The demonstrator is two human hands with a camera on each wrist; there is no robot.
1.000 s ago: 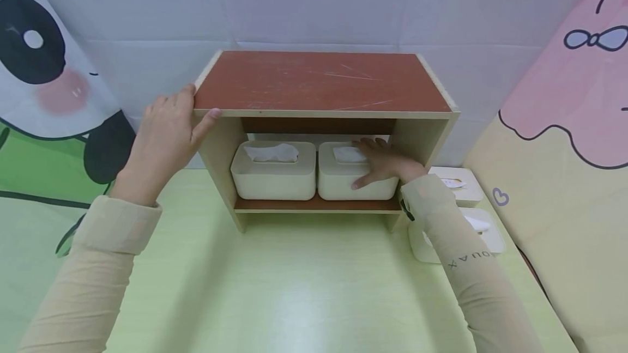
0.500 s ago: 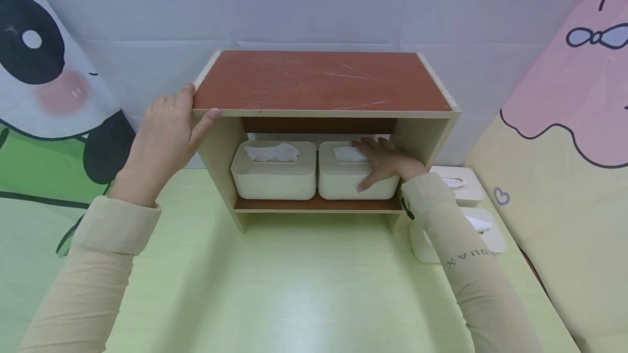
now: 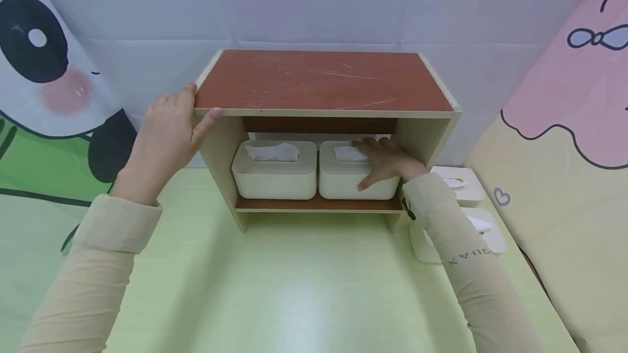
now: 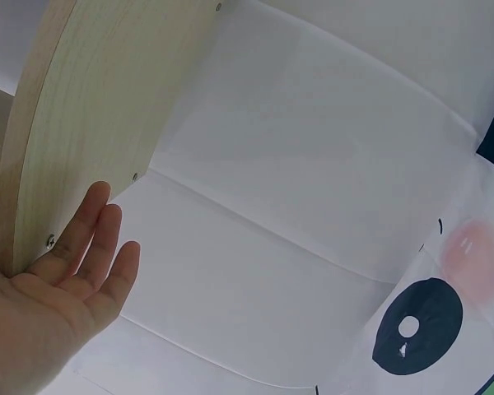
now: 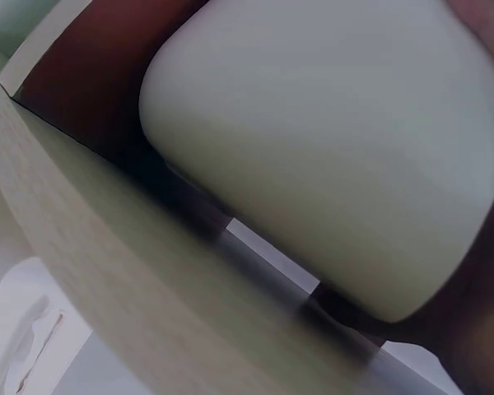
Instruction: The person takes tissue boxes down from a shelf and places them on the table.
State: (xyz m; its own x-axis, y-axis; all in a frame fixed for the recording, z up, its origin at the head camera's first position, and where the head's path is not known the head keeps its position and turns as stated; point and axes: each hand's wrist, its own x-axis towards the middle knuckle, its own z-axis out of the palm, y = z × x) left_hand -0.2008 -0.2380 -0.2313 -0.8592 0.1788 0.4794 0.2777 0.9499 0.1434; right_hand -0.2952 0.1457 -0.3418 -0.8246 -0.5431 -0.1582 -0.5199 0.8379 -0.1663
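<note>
- While the right tissue box sat on the lower board of the shelf unit, at its right end, the right hand gripped it, thumb on the front face and fingers spread over the lid; in the right wrist view the box filled most of the picture.
- On the unit's upper left corner rested the left hand, its fingers extended along the outer side and its thumb laid over the front edge, well apart from that box.
- Beside the gripped box, across a narrow gap, stood the left tissue box, tissue showing in its slot.
- Pale green and smooth, the worktop carried the unit, whose red-brown top was scratched.
- To the right of the unit, partly behind the right sleeve, stood a rear tissue box and a front tissue box.
- Behind hung a creased pale sheet, with a panda drawing at the left and a pink figure at the right.
</note>
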